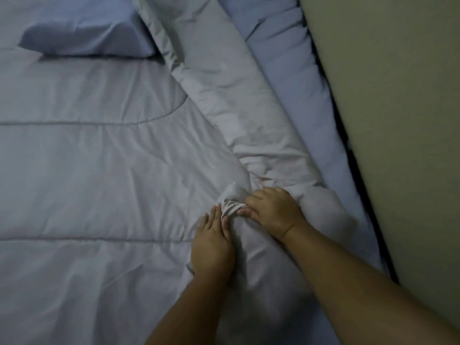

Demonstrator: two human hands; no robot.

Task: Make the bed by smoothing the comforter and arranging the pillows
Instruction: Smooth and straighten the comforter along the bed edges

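Observation:
A pale grey quilted comforter (99, 158) covers the bed, flat on the left and folded back in a long thick roll along its right side. A blue-grey pillow (82, 36) lies at the top left. My left hand (212, 245) rests on the comforter with thumb and fingers pinching a bunched fold (230, 206) of fabric. My right hand (271, 210) is curled over the same bunch from the right, gripping the rolled edge. Both hands touch at the bunch.
A blue sheet (298, 78) shows to the right of the rolled comforter, up to the mattress edge. A beige wall (398, 120) runs close along the bed's right side, with a dark narrow gap (348, 145) between them.

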